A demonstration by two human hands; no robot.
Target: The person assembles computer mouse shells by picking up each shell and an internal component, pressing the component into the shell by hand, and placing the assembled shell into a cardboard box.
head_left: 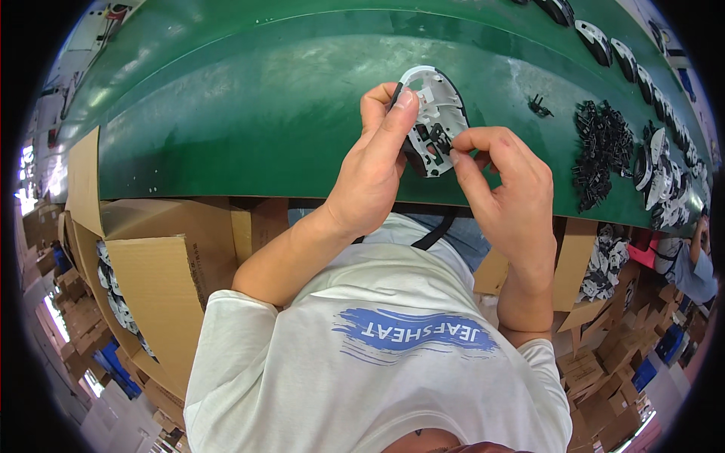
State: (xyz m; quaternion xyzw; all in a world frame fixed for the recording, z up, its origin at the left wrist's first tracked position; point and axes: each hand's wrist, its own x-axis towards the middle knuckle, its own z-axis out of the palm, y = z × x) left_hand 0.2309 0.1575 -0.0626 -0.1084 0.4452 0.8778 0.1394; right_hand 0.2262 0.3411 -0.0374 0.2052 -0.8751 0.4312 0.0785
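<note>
My left hand (370, 170) grips a hollow white-and-black plastic shell (449, 113), shaped like a computer mouse cover. Its thumb lies along the left rim, and the open inside of the shell faces up. At the shell's lower right, the thumb and forefinger of my right hand (513, 181) are closed in a pinch on a small black plastic part (439, 139) that sits inside the shell. The fingertips partly hide this part, so I cannot tell whether it is fully seated.
Right of my hands, a loose black part (540, 106) and a pile of black parts (602, 151) lie on the green table (249, 113). Similar shells (657, 177) are heaped and lined up beyond. Cardboard boxes (151, 264) stand below the table edge. A person (695, 264) sits far right.
</note>
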